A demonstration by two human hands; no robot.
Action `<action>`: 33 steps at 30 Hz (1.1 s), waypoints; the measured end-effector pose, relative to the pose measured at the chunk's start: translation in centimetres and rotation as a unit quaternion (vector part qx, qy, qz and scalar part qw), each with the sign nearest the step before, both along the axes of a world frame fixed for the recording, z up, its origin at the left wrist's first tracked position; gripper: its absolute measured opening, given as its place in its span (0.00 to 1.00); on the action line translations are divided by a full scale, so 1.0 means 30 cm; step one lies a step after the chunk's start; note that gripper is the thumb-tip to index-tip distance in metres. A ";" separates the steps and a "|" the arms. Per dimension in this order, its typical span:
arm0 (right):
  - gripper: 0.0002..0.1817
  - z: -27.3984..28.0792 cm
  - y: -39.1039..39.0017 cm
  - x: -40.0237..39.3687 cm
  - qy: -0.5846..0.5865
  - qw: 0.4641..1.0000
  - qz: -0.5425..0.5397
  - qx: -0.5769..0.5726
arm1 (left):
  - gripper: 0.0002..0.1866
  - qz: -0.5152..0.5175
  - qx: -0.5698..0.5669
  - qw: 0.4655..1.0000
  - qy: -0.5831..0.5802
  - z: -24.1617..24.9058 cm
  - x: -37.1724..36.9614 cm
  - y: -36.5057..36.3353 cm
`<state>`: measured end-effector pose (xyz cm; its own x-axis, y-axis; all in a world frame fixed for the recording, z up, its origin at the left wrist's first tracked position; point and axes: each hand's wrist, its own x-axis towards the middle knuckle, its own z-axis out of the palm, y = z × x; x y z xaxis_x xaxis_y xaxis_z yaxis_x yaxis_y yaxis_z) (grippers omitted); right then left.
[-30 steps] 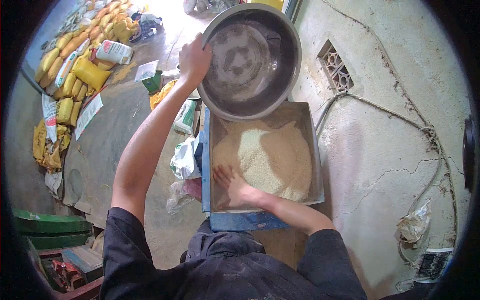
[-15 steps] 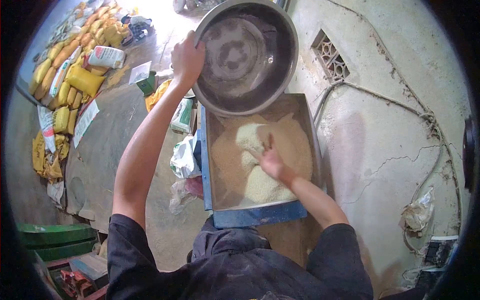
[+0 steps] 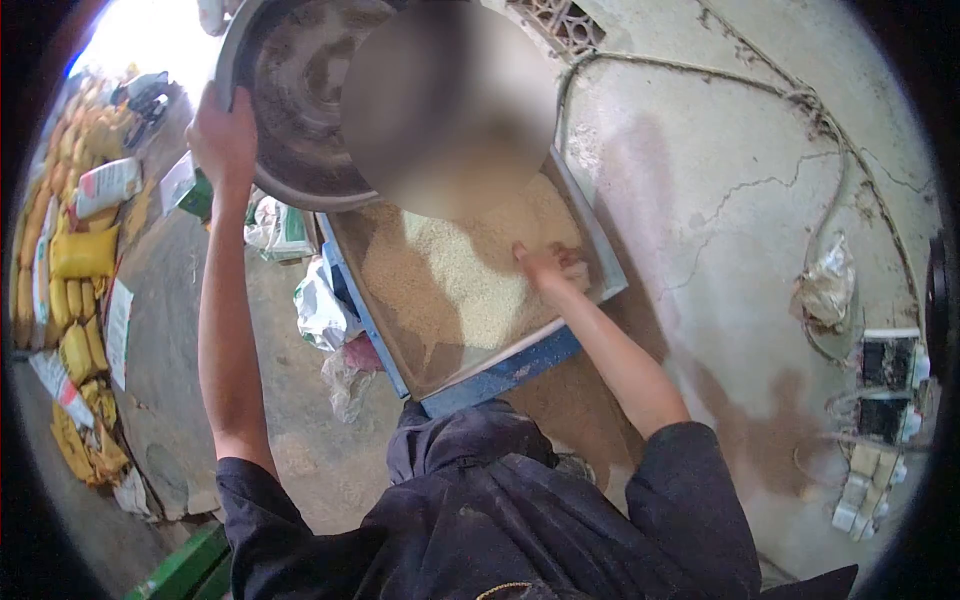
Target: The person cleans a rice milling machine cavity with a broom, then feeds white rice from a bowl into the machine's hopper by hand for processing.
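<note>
My left hand [image 3: 224, 140] grips the rim of a large round metal basin [image 3: 300, 110], held tilted above the far end of a rectangular metal hopper [image 3: 500, 375] with a blue frame. The hopper is filled with pale grain [image 3: 465, 280]. My right hand [image 3: 552, 268] lies flat on the grain near the hopper's right wall, fingers spread and partly sunk in. A blurred patch hides part of the basin and the hopper's far end.
A cracked plaster wall [image 3: 720, 200] with cables and electrical switches [image 3: 885, 385] stands at the right. Yellow and white sacks [image 3: 75, 260] are piled along the left. Plastic bags [image 3: 320, 310] lie on the concrete floor beside the hopper. A green object [image 3: 185, 570] sits bottom left.
My right hand swept across the grain from the near left corner to the right side. The view swung, so basin and hopper shifted left and now look slanted.
</note>
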<state>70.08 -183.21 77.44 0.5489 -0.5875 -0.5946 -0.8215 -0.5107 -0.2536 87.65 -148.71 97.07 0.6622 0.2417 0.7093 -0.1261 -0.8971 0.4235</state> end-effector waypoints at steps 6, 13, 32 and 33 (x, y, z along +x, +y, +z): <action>0.45 -0.093 0.098 -0.091 -0.214 0.919 0.019 0.330 | 0.18 -0.025 -0.056 0.998 0.009 -0.049 0.018 0.021; 0.45 -0.157 -0.051 -0.086 -0.047 0.993 -0.105 -0.036 | 0.18 -0.063 -0.125 0.990 0.019 -0.089 0.029 0.050; 0.51 -0.175 0.078 0.066 -0.242 0.942 -0.169 -0.162 | 0.17 -0.052 -0.099 0.994 -0.018 -0.065 0.082 0.089; 0.50 -0.188 0.064 0.092 -0.256 0.917 -0.248 -0.178 | 0.17 -0.051 -0.098 0.994 -0.022 -0.066 0.087 0.092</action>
